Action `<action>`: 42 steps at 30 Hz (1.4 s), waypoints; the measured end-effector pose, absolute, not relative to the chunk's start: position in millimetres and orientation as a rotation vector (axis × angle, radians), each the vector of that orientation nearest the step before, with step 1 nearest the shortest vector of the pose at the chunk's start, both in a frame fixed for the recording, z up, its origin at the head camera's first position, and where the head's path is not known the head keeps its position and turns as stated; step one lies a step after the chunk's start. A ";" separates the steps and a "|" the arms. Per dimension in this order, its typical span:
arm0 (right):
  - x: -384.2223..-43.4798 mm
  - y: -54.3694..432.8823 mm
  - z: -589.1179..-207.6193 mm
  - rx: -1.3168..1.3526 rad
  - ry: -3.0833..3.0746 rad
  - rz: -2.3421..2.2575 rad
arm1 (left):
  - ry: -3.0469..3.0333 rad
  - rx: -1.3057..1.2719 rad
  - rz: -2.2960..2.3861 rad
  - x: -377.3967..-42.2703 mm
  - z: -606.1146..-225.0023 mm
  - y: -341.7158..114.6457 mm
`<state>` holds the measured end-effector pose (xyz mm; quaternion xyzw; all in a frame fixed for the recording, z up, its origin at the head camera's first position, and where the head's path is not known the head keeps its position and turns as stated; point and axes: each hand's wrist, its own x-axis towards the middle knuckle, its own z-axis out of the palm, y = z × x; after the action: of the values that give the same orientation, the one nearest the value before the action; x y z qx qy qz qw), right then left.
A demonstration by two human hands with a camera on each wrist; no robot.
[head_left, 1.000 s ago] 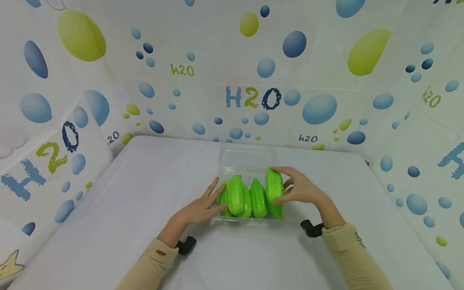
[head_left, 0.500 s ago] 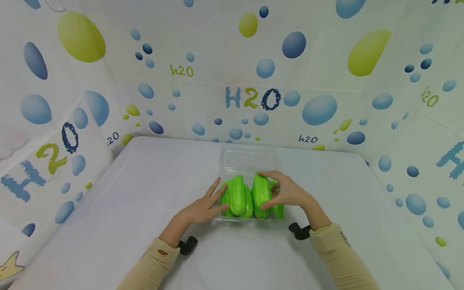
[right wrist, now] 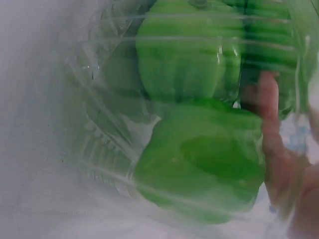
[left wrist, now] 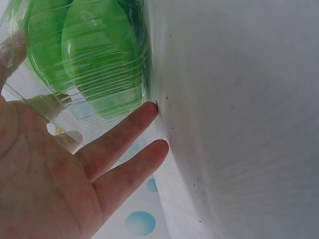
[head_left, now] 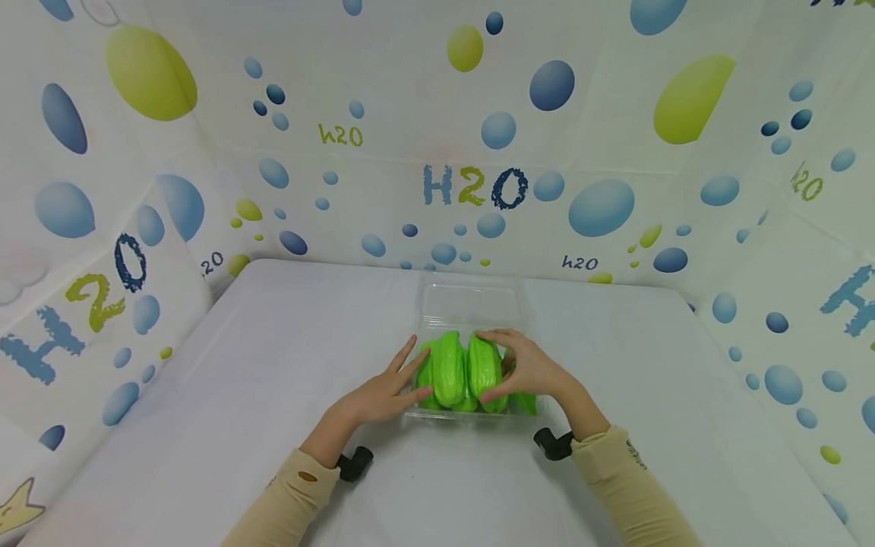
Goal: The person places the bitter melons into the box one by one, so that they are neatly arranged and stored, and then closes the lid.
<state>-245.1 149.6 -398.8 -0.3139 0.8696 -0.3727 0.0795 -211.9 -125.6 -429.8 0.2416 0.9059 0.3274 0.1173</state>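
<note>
A clear plastic box (head_left: 437, 415) holds several bright green, ribbed, elongated fruits, possibly star fruits. My right hand (head_left: 529, 372) grips one ribbed green fruit (head_left: 484, 372) by its far and near ends, thumb at the near one. This fruit lies on top of the others, right of another upper fruit (head_left: 448, 372). At the box's left side, my left hand (head_left: 379, 395) has its fingers spread, with fingertips at the rim and leftmost fruit (head_left: 424, 380). Through the clear wall, the right wrist view shows a lower fruit (right wrist: 199, 164) and part of my right hand (right wrist: 286, 174).
The box's clear lid (head_left: 470, 302) lies folded back, away from me. A white cloth (head_left: 328, 311) covers the table, and a patterned curtain (head_left: 383, 83) stands behind it and at both sides. Black wrist cameras (head_left: 355, 463) sit below both hands.
My right hand has moved left with the ribbed green fruit, from the box's right side to the middle of the row, and lowered it there. My left hand has stayed in place.
</note>
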 end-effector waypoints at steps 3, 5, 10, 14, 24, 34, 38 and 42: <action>-245.4 148.9 -400.4 -0.949 2.615 -1.105 | 2.658 0.692 0.948 -211.2 -428.7 -125.0; -245.4 148.2 -401.7 -0.952 2.622 -1.105 | 2.660 0.685 0.947 -210.6 -428.2 -125.0; -244.3 145.9 -405.0 -0.925 2.640 -1.103 | 2.660 0.689 0.942 -210.9 -428.0 -124.4; -243.1 145.3 -405.7 -0.906 2.654 -1.098 | 2.665 0.697 0.944 -211.5 -428.0 -123.5; -241.5 154.7 -398.9 -0.833 2.674 -1.127 | 2.675 0.689 0.933 -210.3 -426.1 -122.8; -243.5 173.9 -391.7 -0.874 2.675 -1.206 | 2.724 0.728 0.923 -213.9 -421.7 -131.9; -245.8 187.1 -387.4 -0.864 2.695 -1.249 | 2.776 0.767 0.949 -222.1 -417.9 -137.9; -250.5 197.8 -382.8 -0.820 2.737 -1.310 | 2.817 0.819 0.963 -235.1 -411.6 -141.8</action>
<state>-250.5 197.8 -382.8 -0.2609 0.8708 -0.4167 -0.0009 -235.1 -141.8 -411.6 0.2650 0.9121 0.3117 0.0271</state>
